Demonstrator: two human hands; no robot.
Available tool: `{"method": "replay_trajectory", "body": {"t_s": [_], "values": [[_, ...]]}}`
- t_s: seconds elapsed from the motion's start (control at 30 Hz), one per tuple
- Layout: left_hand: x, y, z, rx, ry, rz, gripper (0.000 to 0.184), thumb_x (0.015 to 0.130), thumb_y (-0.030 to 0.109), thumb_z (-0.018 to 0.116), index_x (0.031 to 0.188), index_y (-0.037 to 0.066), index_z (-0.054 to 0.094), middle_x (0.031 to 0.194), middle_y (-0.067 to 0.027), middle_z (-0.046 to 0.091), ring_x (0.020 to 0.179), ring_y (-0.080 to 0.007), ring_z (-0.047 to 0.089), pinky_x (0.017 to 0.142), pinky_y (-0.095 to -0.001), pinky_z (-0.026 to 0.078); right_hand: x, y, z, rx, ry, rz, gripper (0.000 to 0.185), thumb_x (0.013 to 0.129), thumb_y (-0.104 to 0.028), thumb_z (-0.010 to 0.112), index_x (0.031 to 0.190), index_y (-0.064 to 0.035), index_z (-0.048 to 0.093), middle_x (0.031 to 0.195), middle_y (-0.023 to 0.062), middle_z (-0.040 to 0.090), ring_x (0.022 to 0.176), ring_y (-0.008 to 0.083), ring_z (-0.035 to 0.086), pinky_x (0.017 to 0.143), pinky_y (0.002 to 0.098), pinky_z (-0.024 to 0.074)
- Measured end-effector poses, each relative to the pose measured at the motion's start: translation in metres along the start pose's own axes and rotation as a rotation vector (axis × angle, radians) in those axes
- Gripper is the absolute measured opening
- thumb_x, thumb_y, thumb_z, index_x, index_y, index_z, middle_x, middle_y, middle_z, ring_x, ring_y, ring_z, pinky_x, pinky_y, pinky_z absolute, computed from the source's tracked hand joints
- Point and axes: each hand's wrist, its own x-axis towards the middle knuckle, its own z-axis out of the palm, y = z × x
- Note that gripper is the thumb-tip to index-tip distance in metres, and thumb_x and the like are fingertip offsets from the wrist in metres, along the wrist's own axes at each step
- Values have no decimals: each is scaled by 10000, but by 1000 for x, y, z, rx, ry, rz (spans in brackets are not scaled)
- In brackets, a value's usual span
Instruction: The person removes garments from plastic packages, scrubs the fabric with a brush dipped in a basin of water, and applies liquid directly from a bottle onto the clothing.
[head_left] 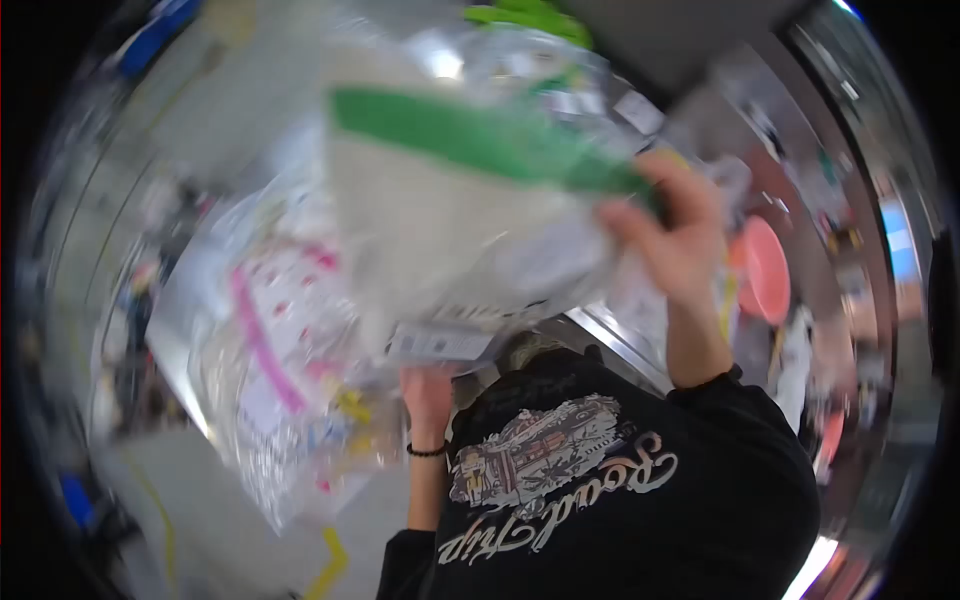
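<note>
A see-through plastic bag (pixel 430 220) with a green band along its top and pale contents is held up in front of me, blurred by motion. Its top right corner is pinched by my right hand (pixel 680 225), thumb and fingers closed on the green band. At its lower edge, below a white printed label (pixel 440 342), is my left hand (pixel 427 395), with a dark bead bracelet on the wrist. The bag covers those fingers, so their grip does not show. Behind it, to the left, a large clear bag (pixel 290 400) contains items with pink strips and red spots.
More clear packaging with a bright green item (pixel 530 20) lies at the far side. A pink basin (pixel 762 270) stands on the right. Yellow tape (pixel 325 565) marks the grey floor at lower left. Blurred clutter lines the left side.
</note>
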Motion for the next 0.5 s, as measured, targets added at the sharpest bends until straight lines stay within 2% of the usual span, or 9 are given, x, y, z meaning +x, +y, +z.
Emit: {"method": "replay_trajectory", "body": {"t_s": [0.03, 0.07, 0.1, 0.2, 0.27, 0.33, 0.37, 0.47, 0.5], "values": [[8, -1, 7, 2, -58, -82, 295, 1010, 216, 565, 1280, 97, 556, 1226, -191, 660, 1008, -333, 657, 815, -451, 546, -1, -14, -9, -147, -267, -3, 166, 755, 2, 788, 916, -9, 747, 703, 15, 678, 534, 95, 484, 513, 230, 387], [15, -1, 17, -113, -127, -105, 384, 1005, 212, 542, 1369, 91, 521, 1324, -175, 609, 1170, -346, 569, 971, -508, 458, -5, -29, -16, -165, -433, 20, 134, 738, -1, 816, 836, -14, 726, 658, 60, 625, 525, 184, 507, 539, 264, 403], [22, 2, 35, -227, -187, -151, 475, 1000, 208, 518, 1458, 86, 485, 1423, -158, 557, 1332, -359, 482, 1127, -564, 371, -16, -29, -13, 31, -330, -59, 147, 747, -37, 838, 810, -9, 708, 618, 67, 587, 496, 220, 465, 518, 283, 389], [46, -11, 67, -222, -264, -347, 483, 1006, 237, 503, 1464, 87, 477, 1427, -155, 554, 1324, -350, 490, 1121, -556, 380, -26, -32, -52, -162, -23, -147, 128, 790, -57, 822, 814, -16, 702, 649, 55, 576, 493, 213, 438, 500, 300, 381], [60, -32, 76, -199, -288, -451, 489, 1010, 256, 493, 1468, 88, 471, 1429, -153, 553, 1319, -345, 495, 1117, -550, 386, -30, -32, -67, -74, -375, -45, 85, 804, -75, 778, 848, -73, 705, 727, 24, 595, 561, 181, 487, 527, 299, 403], [63, -68, 73, -189, -328, -508, 496, 1013, 275, 483, 1472, 89, 465, 1432, -151, 551, 1314, -339, 500, 1113, -544, 392, -61, -14, -87, -404, -223, -226, 101, 790, -66, 770, 861, -76, 700, 746, 34, 604, 582, 180, 504, 535, 305, 405], [65, -78, 75, -162, -338, -531, 499, 1015, 285, 478, 1474, 89, 462, 1433, -150, 550, 1312, -336, 503, 1111, -541, 395, -61, -14, -113, -451, -44, -245, 111, 773, 12, 753, 863, -38, 712, 728, 41, 591, 553, 165, 453, 509, 284, 368], [72, -100, 75, -97, -314, -555, 511, 1021, 314, 464, 1480, 90, 454, 1437, -147, 547, 1304, -328, 511, 1105, -533, 404, -79, 20, -208, -768, 546, -125, 199, 719, -3, 794, 909, -53, 763, 768, 5, 692, 603, 119, 519, 569, 237, 419], [79, -104, 77, -65, -291, -545, 515, 1023, 324, 459, 1482, 91, 451, 1438, -146, 546, 1301, -325, 514, 1103, -530, 407, -92, 37, -239, -834, 740, -79, 164, 758, -16, 786, 917, -47, 764, 759, 0, 691, 605, 106, 514, 587, 232, 422]]}}
